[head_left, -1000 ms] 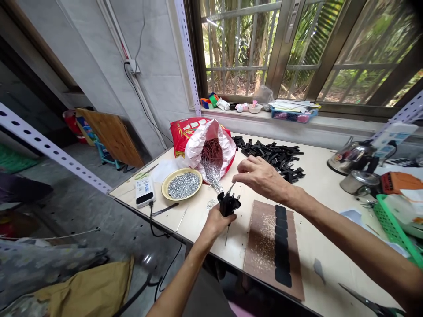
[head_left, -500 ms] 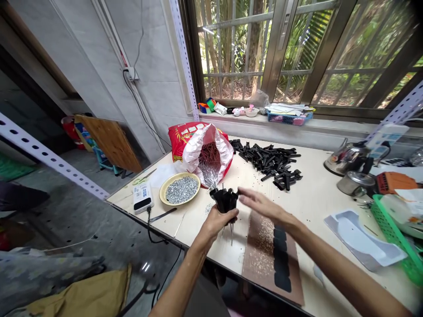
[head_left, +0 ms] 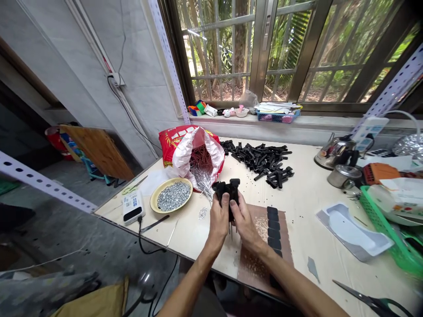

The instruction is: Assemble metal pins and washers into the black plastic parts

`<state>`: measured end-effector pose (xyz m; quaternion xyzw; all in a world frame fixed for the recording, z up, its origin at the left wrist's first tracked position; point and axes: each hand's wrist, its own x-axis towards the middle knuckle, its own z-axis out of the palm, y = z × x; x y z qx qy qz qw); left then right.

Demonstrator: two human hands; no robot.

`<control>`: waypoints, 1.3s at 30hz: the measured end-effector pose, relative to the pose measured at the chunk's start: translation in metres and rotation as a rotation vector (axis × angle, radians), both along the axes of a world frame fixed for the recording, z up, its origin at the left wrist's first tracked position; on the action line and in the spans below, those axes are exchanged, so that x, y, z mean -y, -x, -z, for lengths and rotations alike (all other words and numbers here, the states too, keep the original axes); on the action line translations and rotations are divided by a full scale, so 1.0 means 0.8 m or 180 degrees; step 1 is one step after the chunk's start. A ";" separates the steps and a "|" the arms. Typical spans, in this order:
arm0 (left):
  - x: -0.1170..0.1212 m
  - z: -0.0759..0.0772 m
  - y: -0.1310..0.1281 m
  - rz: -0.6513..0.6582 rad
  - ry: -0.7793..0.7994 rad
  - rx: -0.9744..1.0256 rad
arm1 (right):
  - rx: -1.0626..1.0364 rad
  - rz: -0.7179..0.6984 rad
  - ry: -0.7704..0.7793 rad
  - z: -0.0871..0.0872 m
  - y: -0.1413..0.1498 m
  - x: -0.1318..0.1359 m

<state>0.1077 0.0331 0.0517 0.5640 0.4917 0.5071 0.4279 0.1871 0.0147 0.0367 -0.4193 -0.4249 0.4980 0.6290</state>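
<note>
Over the table's near part, my left hand (head_left: 218,222) is closed around a bundle of black plastic parts (head_left: 222,188). My right hand (head_left: 247,224) grips the bundle's other side, its thumb beside the left thumb. Thin metal rods stick out below the bundle, and a rod tip shows above it; my fingers hide most of the middle. Just behind lies an open red and white bag (head_left: 169,141) with long reddish and silvery nails (head_left: 202,164) spilling from its mouth. To the right of the bag is a loose pile of similar black parts (head_left: 261,160).
Left of my hands stand a yellow dish (head_left: 153,208) of small metal pieces and a white device (head_left: 132,207) with a cable. A brown board (head_left: 288,235) bears a row of black pads (head_left: 274,223). Rightward are a kettle (head_left: 334,152), a green basket (head_left: 386,251) and scissors (head_left: 363,298).
My right hand has come in from the bundle's right side and closed on it. The bundle now stands more upright between both hands. The view has shifted slightly right.
</note>
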 end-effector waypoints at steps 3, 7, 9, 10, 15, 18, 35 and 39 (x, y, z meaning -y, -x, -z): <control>-0.005 -0.005 -0.007 -0.0022 -0.0359 -0.0030 | 0.0286 0.0154 -0.0358 0.001 -0.001 -0.005; -0.014 -0.002 -0.011 0.0299 -0.0149 0.0281 | 0.0452 0.0213 -0.0495 0.001 -0.008 -0.021; -0.018 -0.001 -0.011 0.0594 0.0169 0.0663 | 0.0540 0.0304 -0.0462 0.000 -0.009 -0.026; -0.019 -0.001 -0.011 0.0713 0.0278 0.0801 | 0.0592 0.0395 -0.0453 0.001 -0.010 -0.028; -0.022 -0.001 -0.009 0.0755 0.0444 0.1008 | 0.0628 0.0995 -0.0366 0.012 -0.009 -0.037; -0.026 0.005 -0.005 0.0923 0.0774 0.1044 | 0.0491 0.1086 -0.0258 0.015 -0.012 -0.042; -0.001 -0.024 0.009 0.1002 0.0863 0.1659 | 0.0156 0.1451 -0.0485 -0.014 0.006 -0.029; -0.002 -0.014 0.009 0.0985 0.0794 0.1522 | 0.0222 0.1519 -0.0452 -0.007 0.008 -0.031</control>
